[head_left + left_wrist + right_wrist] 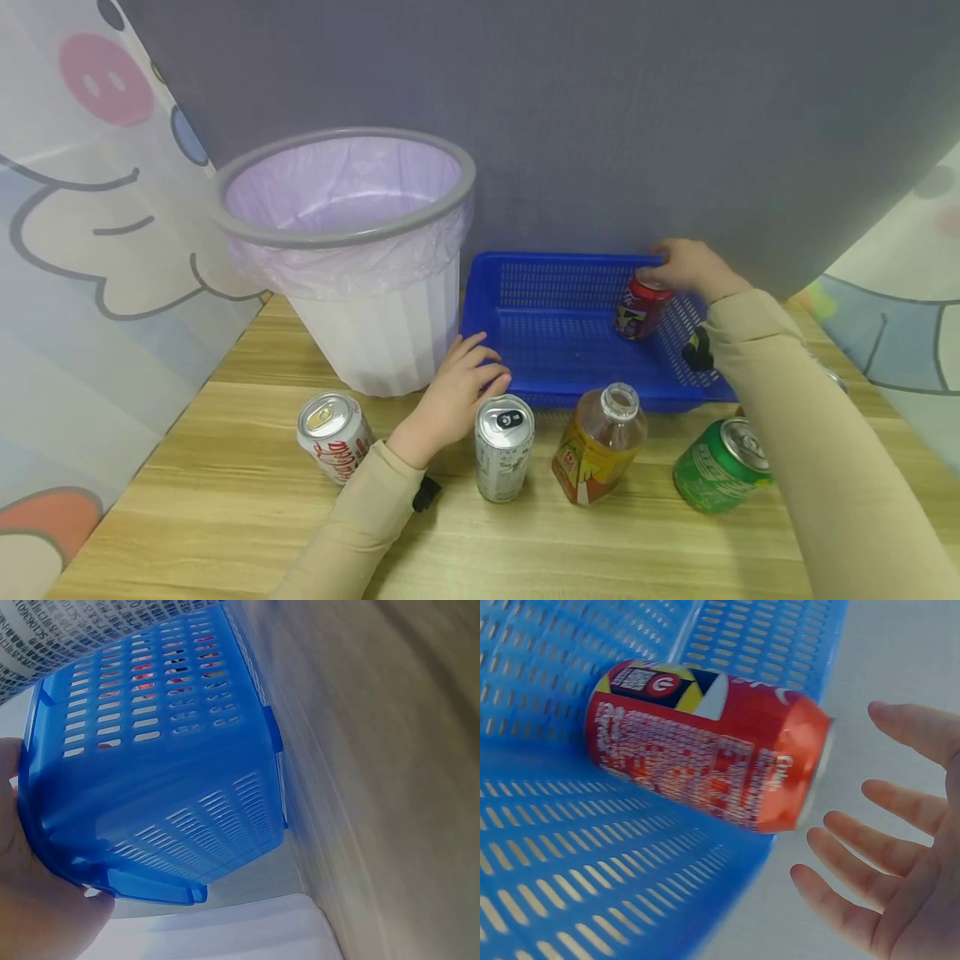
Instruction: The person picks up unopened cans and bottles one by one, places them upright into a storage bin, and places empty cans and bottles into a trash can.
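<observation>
My left hand grips the front left corner of the blue plastic basket, with fingers over the rim. In the left wrist view, a fingertip curls against the rim's outer side. Inside the basket, near its right end, stands a red cola can. My right hand is just above that can; the right wrist view shows its fingers spread and apart from the can's top. A silver can stands close beside my left hand.
A white bin with a purple liner stands left of the basket. In front are a white Coca-Cola can, a plastic bottle without a cap and a green can. Behind the basket rises a grey panel.
</observation>
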A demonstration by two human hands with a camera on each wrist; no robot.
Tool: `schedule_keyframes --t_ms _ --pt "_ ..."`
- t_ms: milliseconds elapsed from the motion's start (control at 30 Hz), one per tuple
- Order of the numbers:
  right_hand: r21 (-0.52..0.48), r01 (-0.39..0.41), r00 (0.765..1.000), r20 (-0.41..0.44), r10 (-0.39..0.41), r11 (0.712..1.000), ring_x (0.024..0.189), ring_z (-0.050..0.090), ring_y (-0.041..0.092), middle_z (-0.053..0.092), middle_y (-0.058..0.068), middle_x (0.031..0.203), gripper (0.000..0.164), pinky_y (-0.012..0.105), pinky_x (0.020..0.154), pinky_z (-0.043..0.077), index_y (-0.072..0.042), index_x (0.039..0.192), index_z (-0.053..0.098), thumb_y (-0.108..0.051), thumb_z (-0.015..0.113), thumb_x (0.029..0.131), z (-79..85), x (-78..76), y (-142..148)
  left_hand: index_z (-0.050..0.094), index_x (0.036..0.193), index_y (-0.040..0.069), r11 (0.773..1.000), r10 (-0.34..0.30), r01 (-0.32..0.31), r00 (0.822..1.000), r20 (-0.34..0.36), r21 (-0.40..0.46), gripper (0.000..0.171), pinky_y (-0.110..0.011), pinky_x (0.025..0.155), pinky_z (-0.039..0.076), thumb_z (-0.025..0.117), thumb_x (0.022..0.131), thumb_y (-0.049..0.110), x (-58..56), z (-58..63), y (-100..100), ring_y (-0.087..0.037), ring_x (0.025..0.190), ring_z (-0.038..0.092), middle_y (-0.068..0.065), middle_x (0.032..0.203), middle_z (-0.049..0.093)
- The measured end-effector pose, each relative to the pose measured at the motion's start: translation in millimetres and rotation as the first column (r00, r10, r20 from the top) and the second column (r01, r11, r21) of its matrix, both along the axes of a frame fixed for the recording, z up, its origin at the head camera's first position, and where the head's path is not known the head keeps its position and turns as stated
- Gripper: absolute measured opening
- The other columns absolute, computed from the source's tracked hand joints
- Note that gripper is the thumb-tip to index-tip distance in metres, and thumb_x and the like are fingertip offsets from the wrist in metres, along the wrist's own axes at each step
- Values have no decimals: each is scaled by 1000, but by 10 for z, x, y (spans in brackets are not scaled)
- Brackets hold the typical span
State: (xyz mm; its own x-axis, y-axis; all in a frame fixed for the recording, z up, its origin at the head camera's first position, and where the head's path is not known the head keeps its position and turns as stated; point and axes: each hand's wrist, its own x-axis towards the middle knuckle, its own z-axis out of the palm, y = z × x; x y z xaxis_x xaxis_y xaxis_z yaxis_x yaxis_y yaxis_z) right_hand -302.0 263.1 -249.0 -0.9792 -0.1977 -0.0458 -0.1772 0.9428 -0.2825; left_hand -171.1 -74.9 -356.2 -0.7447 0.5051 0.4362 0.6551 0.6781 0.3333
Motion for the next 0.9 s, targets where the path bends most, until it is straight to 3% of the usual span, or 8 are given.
schedule_keyframes --t_ms 333,567,900 --pt "-70 26 1000 -14 -27 997 112 49 51 50 36 126 52 61 95 40 10 126 48 -30 54 93 148 63 25 71 96 10 1000 -5 5 1000 10 13 24 -60 113 18 52 98 24 11 21 1 -39 133 39 -12 112 63" --pt "-110 34 999 -28 -38 993 110 51 49 53 34 125 51 61 92 41 6 121 56 -37 52 95 267 185 63 71 96 10 1000 -7 7 1000 -11 5 24 -60 113 20 52 98 24 14 12 23 -38 133 39 -10 111 63" --pt "-111 44 995 -87 -54 993 108 52 48 53 34 123 54 63 88 41 4 123 56 -42 48 95 384 331 97 71 97 11 1000 -1 1 1000 -13 3 23 -60 113 21 52 97 24 14 17 30 -37 133 39 -8 110 63"
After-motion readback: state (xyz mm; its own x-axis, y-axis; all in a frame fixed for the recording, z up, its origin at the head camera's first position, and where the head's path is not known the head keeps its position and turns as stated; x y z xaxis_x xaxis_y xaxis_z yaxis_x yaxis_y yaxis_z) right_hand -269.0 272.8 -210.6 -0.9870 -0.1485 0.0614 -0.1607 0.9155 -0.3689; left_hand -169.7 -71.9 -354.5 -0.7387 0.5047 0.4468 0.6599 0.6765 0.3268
